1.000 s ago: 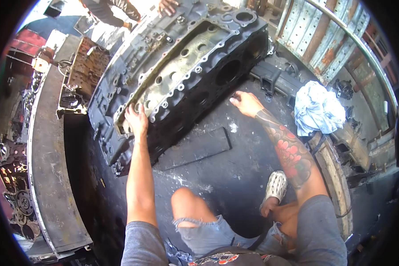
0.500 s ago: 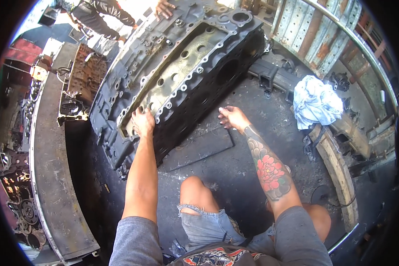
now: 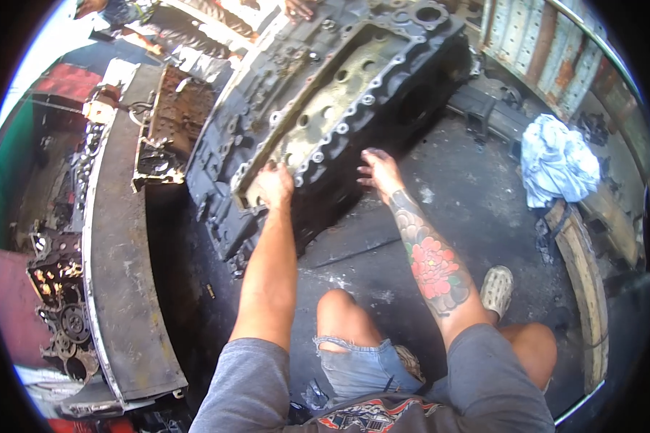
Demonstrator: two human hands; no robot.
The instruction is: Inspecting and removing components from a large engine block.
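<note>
A large dark engine block (image 3: 227, 151) lies tilted in front of me, its long pale recess with round holes facing up. My left hand (image 3: 274, 186) grips the rim at the near end of that recess, with the fingertips curled inside it. Off the block's lower right side hangs my right hand (image 3: 380, 173), empty, its fingers apart and slightly bent. Another person's hand (image 3: 296, 9) rests on the far end of the block.
Left of me runs a long metal bench (image 3: 123, 289) with a rusty engine part (image 3: 177, 108) on it. A light blue cloth (image 3: 560, 159) lies to the right, above a curved wooden beam (image 3: 581, 289). Another person (image 3: 195, 29) is at the far left.
The view has swung left, so everything sits further right. My right hand has come nearer the block's side and its fingers have spread. My left hand stays on the rim.
</note>
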